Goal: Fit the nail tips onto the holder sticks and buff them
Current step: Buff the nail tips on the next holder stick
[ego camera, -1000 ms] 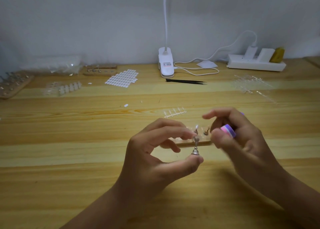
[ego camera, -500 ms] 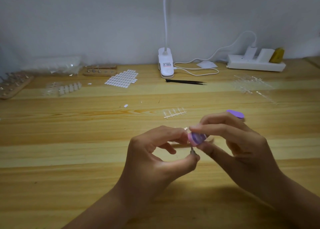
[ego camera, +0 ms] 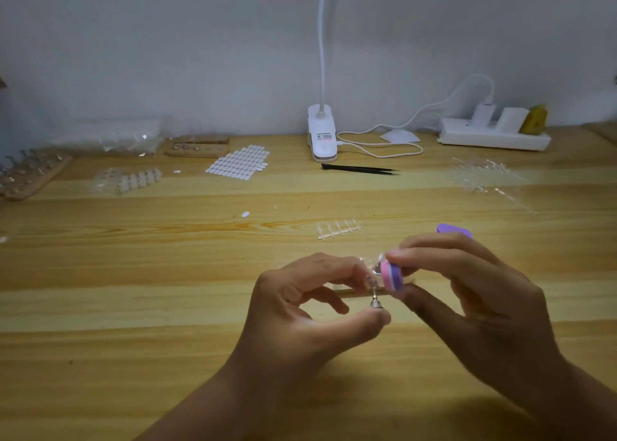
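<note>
Your left hand is pinching the holder stick upright, thumb under its metal foot and forefinger curling over the top, while your right hand is clamping the pink-and-purple buffer between thumb and forefinger and laying its end against the clear nail tip seated on that stick. Both are above the table, just in front of a small wooden base that your fingers are mostly hiding. You are, by the look of it, somewhere in the middle of the job: this tip is fitted and being buffed, but a strip of tips is lying unfitted just beyond your hands, and more clear strips are waiting far right. A rack of holders is standing at the far left (whether its tips are finished is too small to tell). Tweezers, a sheet of adhesive tabs, a clip lamp and a power strip are sitting well back; nothing is blocking your hands.
</note>
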Demonstrator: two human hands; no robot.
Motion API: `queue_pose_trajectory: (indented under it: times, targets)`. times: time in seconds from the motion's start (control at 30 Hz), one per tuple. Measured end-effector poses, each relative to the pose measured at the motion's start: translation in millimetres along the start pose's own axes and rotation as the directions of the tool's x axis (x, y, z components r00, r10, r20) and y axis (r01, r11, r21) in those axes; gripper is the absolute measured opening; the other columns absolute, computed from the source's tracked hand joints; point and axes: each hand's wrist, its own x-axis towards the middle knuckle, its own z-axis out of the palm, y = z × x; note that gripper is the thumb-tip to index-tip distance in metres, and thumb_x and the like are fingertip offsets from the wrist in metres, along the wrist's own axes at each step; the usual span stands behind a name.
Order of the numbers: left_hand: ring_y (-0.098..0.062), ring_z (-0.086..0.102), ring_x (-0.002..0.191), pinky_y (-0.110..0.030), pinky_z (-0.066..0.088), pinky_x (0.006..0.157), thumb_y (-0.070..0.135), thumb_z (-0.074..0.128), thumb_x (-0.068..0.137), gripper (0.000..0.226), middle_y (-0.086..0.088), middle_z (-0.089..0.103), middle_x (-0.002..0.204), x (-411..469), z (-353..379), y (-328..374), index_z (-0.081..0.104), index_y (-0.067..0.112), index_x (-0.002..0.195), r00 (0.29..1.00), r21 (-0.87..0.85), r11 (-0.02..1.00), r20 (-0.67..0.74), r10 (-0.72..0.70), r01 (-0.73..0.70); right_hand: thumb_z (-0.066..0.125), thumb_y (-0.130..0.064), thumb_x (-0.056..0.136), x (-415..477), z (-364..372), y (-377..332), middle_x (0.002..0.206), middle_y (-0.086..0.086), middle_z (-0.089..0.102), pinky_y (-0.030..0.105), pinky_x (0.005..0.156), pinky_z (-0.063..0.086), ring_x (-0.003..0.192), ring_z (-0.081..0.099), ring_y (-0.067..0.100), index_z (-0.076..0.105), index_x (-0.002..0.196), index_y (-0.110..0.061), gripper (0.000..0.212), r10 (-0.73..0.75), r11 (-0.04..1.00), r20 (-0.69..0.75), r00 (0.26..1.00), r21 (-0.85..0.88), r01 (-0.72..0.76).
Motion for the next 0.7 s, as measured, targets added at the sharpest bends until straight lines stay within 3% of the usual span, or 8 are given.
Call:
queue_pose_trajectory:
  times: [0.1,0.2,0.33,0.4,0.53,0.7]
  targets:
    - [-0.018,0.069,0.084,-0.030,0.054,0.067,0.015,0.082,0.069,0.025,-0.005,0.073,0.091,1,-2,0,0.075,0.008,0.092,0.996,-0.199,0.977,0.053,-0.070,0.079,0.066,-0.010,0.090,-3,4,-3,0.111,-0.002,0.065,0.016,0.089,0.050,0.108,0.065,0.010,0.062,0.120,-0.014,0.031,-0.084,0.995,0.013,0.996,-0.052,0.084]
    - [-0.010,0.061,0.075,-0.019,0.050,0.064,0.009,0.080,0.071,0.021,-0.004,0.068,0.086,1,-2,0,0.074,0.008,0.091,0.985,-0.399,0.902,0.107,-0.137,0.168,0.065,-0.014,0.088,-3,3,3,0.108,-0.007,0.065,0.015,0.090,0.048,0.108,0.062,0.003,0.061,0.117,-0.018,0.030,-0.051,0.990,-0.025,0.998,-0.133,0.047]
    - [-0.006,0.052,0.072,-0.019,0.041,0.059,0.022,0.074,0.078,0.022,0.002,0.063,0.089,3,-1,-3,0.070,0.012,0.097,0.966,-0.400,0.882,0.171,-0.195,0.249,0.069,-0.007,0.085,-6,7,-5,0.111,-0.001,0.062,0.020,0.090,0.050,0.106,0.064,0.013,0.059,0.118,-0.013,0.035,-0.127,0.989,-0.131,0.983,-0.090,0.115]
    - [-0.009,0.047,0.073,-0.021,0.038,0.059,0.024,0.071,0.080,0.023,0.002,0.060,0.090,2,2,-2,0.068,0.015,0.100,0.952,-0.443,0.850,0.233,-0.198,0.285,0.069,-0.005,0.085,-7,9,-5,0.109,0.002,0.062,0.018,0.092,0.049,0.107,0.063,0.012,0.057,0.119,-0.009,0.036,-0.194,0.969,-0.088,0.977,-0.173,0.176]
    - [-0.007,0.045,0.070,-0.020,0.038,0.060,0.023,0.067,0.083,0.021,0.007,0.056,0.084,1,5,-1,0.065,0.017,0.102,0.936,-0.511,0.793,0.279,-0.213,0.333,0.068,-0.010,0.087,-6,7,2,0.106,-0.001,0.063,0.018,0.097,0.046,0.106,0.062,0.010,0.056,0.116,-0.010,0.031,-0.128,0.966,-0.109,0.986,-0.241,0.099]
    - [-0.006,0.048,0.072,-0.019,0.041,0.060,0.025,0.068,0.083,0.024,0.009,0.059,0.085,0,4,-2,0.066,0.017,0.105,0.927,-0.530,0.769,0.301,-0.225,0.359,0.067,-0.007,0.090,-8,7,-6,0.110,0.003,0.062,0.024,0.095,0.048,0.105,0.062,0.013,0.057,0.118,-0.008,0.030,-0.244,0.931,-0.059,0.968,-0.295,0.216]
